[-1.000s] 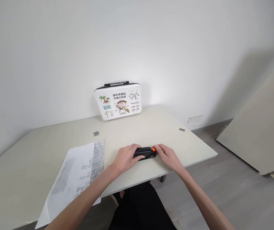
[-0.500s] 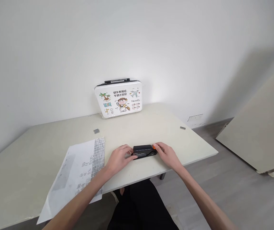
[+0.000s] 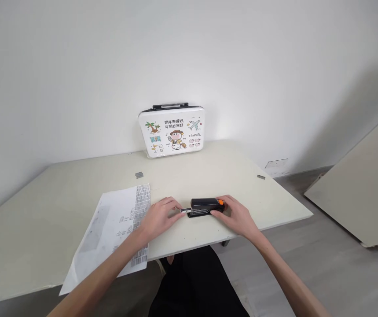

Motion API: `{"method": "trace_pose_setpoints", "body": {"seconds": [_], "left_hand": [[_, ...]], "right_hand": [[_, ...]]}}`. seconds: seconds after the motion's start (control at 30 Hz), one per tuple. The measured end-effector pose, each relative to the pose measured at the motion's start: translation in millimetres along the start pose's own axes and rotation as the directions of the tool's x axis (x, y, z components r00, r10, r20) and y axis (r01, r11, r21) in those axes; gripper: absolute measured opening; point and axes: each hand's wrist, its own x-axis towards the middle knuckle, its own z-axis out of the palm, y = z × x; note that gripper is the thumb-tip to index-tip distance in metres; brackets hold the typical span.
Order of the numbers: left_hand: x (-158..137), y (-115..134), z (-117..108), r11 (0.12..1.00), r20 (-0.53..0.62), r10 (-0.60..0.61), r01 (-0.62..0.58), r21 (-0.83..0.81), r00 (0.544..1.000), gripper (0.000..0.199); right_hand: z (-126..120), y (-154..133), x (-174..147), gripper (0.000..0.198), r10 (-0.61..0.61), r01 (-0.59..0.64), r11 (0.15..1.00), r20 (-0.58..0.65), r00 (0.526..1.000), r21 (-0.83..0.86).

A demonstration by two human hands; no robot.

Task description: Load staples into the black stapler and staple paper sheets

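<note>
A black stapler with an orange button at its rear lies near the table's front edge, its nose to the left. My right hand grips the rear end, thumb in front and fingers behind. From the nose juts a metal staple tray, partly slid out. My left hand pinches the outer end of that tray between thumb and fingers. Whether staples lie in the tray is too small to tell.
Printed paper sheets lie left of the stapler, overhanging the front edge. Grey staple strips rest behind them, and another staple strip lies at right. A white cartoon-printed case leans against the wall. A pale panel stands at far right.
My left hand has drawn the metal tray out leftward from the stapler's nose. My right hand's thumb has shifted onto the stapler's front side. The view has turned slightly left.
</note>
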Motion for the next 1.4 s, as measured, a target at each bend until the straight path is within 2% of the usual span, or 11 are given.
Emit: {"method": "trace_pose_setpoints", "body": {"seconds": [0.13, 0.2, 0.23, 0.27, 0.37, 0.5, 0.63, 0.83, 1.03, 1.23, 1.4], "left_hand": [[-3, -24, -17, 1.000, 0.029, 0.021, -0.022, 0.021, 0.999, 0.036], [5, -47, -30, 0.994, -0.046, -0.085, 0.088, 0.069, 0.995, 0.039], [11, -61, -37, 0.977, -0.120, -0.170, 0.183, 0.108, 0.978, 0.038], [18, -76, -45, 0.941, -0.193, -0.261, 0.294, 0.167, 0.946, 0.036], [36, -119, -67, 0.867, -0.299, -0.377, 0.448, 0.219, 0.877, 0.033], [46, -155, -78, 0.798, -0.309, -0.468, 0.546, 0.255, 0.828, 0.029], [47, -169, -73, 0.773, -0.294, -0.492, 0.567, 0.284, 0.819, 0.027], [46, -170, -70, 0.774, -0.315, -0.482, 0.566, 0.285, 0.818, 0.024], [43, -152, -71, 0.860, -0.307, -0.398, 0.469, 0.203, 0.864, 0.032], [37, -108, -64, 0.950, -0.201, -0.299, 0.312, 0.034, 0.933, 0.050], [27, -58, -51, 0.961, -0.121, -0.232, 0.208, -0.182, 0.965, 0.044]], "right_hand": [[0, 0, -1, 0.034, 0.002, -0.002, 1.000, 0.001, 1.000, -0.005], [0, -1, -1, 0.034, 0.007, -0.007, 1.000, -0.001, 1.000, -0.011], [0, -1, -1, 0.035, 0.008, -0.008, 1.000, -0.001, 1.000, -0.012], [0, -1, -1, 0.035, 0.009, -0.009, 1.000, -0.003, 1.000, -0.011], [1, -1, -1, 0.034, 0.010, -0.010, 1.000, -0.004, 1.000, -0.008], [1, -1, 0, 0.032, 0.011, -0.011, 1.000, -0.007, 1.000, -0.017], [0, -3, 0, 0.032, 0.010, -0.010, 1.000, -0.006, 1.000, -0.017], [0, -3, 1, 0.032, 0.005, -0.005, 1.000, -0.003, 1.000, -0.015], [1, -3, 0, 0.030, -0.006, 0.006, 1.000, -0.012, 1.000, -0.001], [1, -3, 1, 0.033, -0.004, 0.004, 1.000, -0.012, 1.000, -0.005], [1, -2, 0, 0.033, -0.010, 0.010, 1.000, -0.018, 1.000, -0.017]]}}
